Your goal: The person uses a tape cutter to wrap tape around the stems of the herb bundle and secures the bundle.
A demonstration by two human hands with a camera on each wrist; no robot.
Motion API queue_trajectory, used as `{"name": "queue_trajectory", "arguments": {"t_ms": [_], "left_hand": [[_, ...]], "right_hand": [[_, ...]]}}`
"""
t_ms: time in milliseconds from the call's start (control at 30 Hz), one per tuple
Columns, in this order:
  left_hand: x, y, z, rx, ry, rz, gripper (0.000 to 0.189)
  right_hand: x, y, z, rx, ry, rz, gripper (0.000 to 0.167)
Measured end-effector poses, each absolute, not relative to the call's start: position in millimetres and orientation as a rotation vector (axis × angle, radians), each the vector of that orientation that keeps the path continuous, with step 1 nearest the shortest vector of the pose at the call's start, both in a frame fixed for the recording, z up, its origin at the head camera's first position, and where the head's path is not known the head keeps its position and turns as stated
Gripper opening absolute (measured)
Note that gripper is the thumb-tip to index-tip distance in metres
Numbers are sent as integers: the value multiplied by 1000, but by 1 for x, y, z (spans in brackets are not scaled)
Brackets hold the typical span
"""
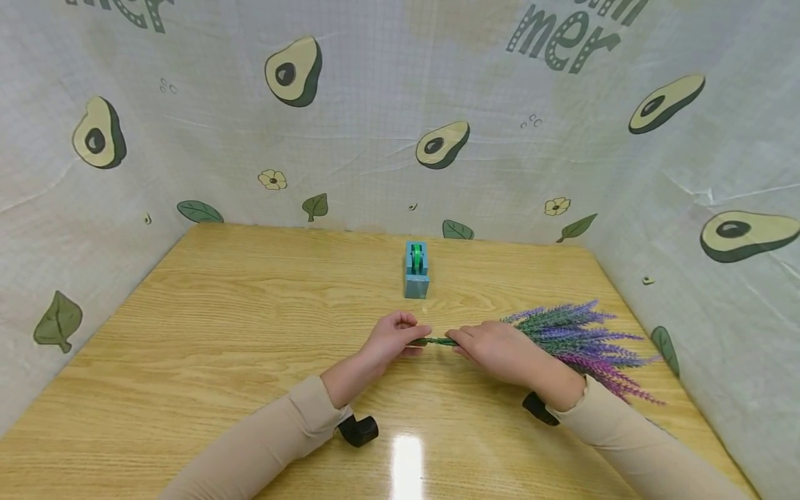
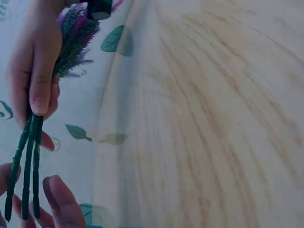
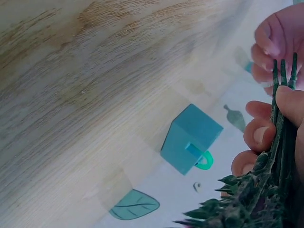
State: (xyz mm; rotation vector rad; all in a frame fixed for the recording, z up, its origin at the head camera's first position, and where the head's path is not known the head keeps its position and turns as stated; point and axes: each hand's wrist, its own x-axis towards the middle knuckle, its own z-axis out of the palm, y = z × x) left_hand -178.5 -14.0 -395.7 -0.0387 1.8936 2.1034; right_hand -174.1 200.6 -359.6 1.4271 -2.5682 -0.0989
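Note:
My right hand [image 1: 503, 351] grips a bunch of artificial lavender [image 1: 569, 330] by its green stems [image 1: 442, 341], low over the table. Purple, violet and pink flower heads fan out to the right, beyond that wrist. Past the right fingers, three stem ends [image 2: 26, 190] stick out slightly spread in the left wrist view. Around these ends is my left hand [image 1: 390, 339], its fingers loosely bent and thumb apart from the fingers; no firm pinch shows. Whether its fingertips touch the stems is hard to tell.
A blue tape dispenser [image 1: 417, 286] with a green roll stands beyond the hands, near the middle of the wooden table [image 1: 281, 292]. Cloth walls [image 1: 369, 104] printed with avocados enclose the back and both sides. Black wrist cameras [image 1: 358, 430] hang below both forearms.

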Motion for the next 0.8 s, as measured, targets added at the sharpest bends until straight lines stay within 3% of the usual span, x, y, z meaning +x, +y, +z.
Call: {"name": "queue_trajectory", "arguments": {"t_ms": [133,333,800], "left_hand": [[-176,-16,-399,29,2008,2096,23],[-172,-20,-397,218,2217,1936,25],[-175,-26,-397,112,2045,1938,22]], "right_hand": [[-174,200,-359,1426,-2580,-84,28],[-173,199,-357,1403,-2653,-64,31],[-175,200,-355,1436,-2635,-109,28]]}}
